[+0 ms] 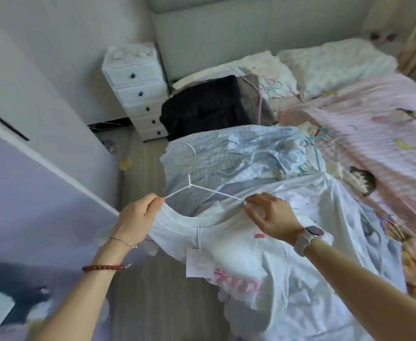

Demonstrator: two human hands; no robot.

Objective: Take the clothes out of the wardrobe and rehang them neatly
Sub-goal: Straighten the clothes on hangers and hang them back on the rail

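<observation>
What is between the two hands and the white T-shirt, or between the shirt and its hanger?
Nothing visible. The left hand and the right hand both pinch the neckline of the white T-shirt, where the arms of the white hanger enter the collar. The paper tag hangs below the neckline, out of the way.

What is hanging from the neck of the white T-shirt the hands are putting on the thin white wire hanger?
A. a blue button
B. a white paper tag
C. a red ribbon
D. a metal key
B: a white paper tag dangles on a string from the collar of the white T-shirt, below the thin white wire hanger.
</observation>
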